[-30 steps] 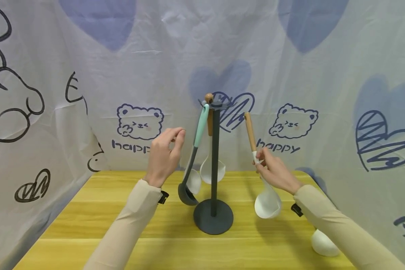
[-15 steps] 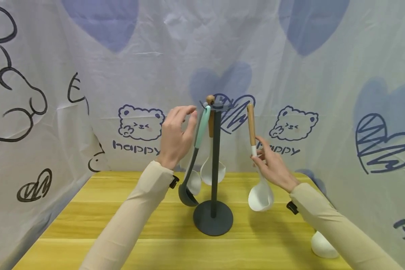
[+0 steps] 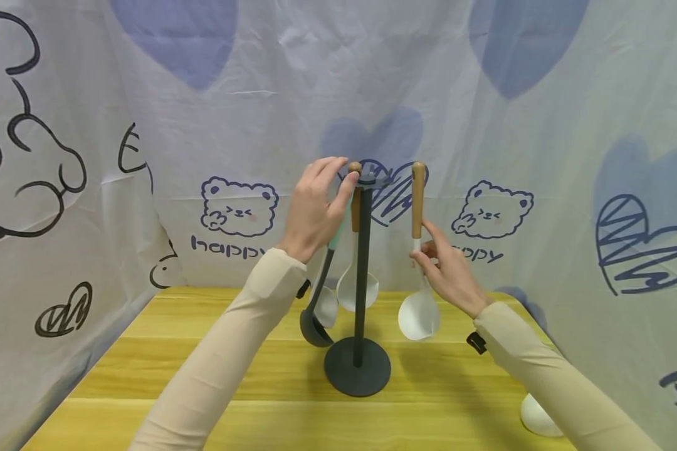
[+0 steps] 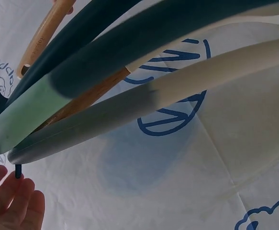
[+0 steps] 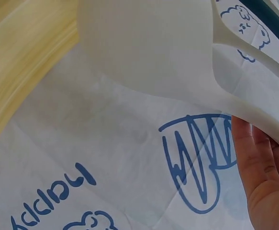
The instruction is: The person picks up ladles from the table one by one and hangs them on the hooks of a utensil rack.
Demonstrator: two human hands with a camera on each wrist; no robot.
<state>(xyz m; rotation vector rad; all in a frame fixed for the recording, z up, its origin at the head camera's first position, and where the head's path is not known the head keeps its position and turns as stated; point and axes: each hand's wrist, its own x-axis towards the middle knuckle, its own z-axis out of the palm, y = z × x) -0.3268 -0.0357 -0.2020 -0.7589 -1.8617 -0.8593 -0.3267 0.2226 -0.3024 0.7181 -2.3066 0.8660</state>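
Note:
My right hand (image 3: 448,266) pinches a white ladle (image 3: 419,316) by its white neck, just below the wooden handle. The ladle hangs upright, its bowl above the table, to the right of a dark utensil rack (image 3: 363,263). My left hand (image 3: 316,210) is at the rack's top with thumb and fingers apart, fingertips at a hook tip (image 4: 18,171) in the left wrist view. On the rack hang a dark ladle (image 3: 316,329) with a mint handle (image 4: 27,115), a white ladle (image 3: 346,291) with a wooden handle, and a pale utensil with a grey handle (image 4: 89,122).
The rack's round base (image 3: 357,376) stands on the yellow wooden table (image 3: 259,388). A white rounded object (image 3: 538,416) lies at the right, partly behind the right sleeve. A printed cloth (image 3: 293,113) hangs behind and along both sides.
My left hand has risen and moved right to the rack's top, its fingers spreading. My right hand has brought the white ladle left and up toward the rack, turning it more upright.

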